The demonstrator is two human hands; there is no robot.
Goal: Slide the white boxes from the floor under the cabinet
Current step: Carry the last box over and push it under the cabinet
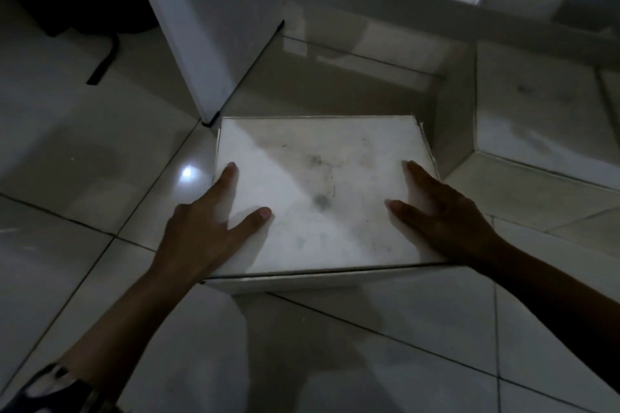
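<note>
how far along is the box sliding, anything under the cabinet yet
Done: nothing clearly; no box can be made out in the dim gap under the cabinet. In hand: the left hand and right hand rest with fingers spread on top of one white box, which sits on the tiled floor with its far edge by the cabinet's corner. Left: pushing this box under. No other loose box is clearly visible.

Left hand [201, 228]: bare; no ring or glove visible
Left forearm: bare up to a dark patterned sleeve [57, 389] with pale patches, at the lower left corner
Right hand [446, 221]: bare; forearm uncovered to the frame edge
</note>
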